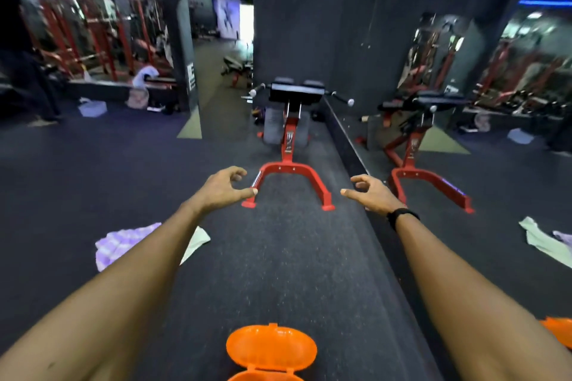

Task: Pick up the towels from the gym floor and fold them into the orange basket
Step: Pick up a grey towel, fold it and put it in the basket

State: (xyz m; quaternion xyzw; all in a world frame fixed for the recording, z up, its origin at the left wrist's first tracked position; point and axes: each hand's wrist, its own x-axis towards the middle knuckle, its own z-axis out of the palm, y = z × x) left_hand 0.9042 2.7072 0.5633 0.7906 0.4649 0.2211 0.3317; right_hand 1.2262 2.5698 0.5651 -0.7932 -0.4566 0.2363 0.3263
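Note:
Both my arms reach forward over the dark gym floor. My left hand (223,187) hangs in the air with loosely curled fingers and holds nothing. My right hand (370,193), with a black band on its wrist, is the same, empty and relaxed. A lilac striped towel (119,246) lies crumpled on the floor under my left forearm, with a pale green towel (198,241) poking out beside it. The orange basket (266,377) sits at the bottom edge with its round lid (270,347) flipped open toward the floor ahead.
A red-framed bench machine (291,164) stands straight ahead, its base between my hands. A wall mirror (495,133) on the right reflects the machine, the towels and the basket. Racks and bags (93,108) fill the far left.

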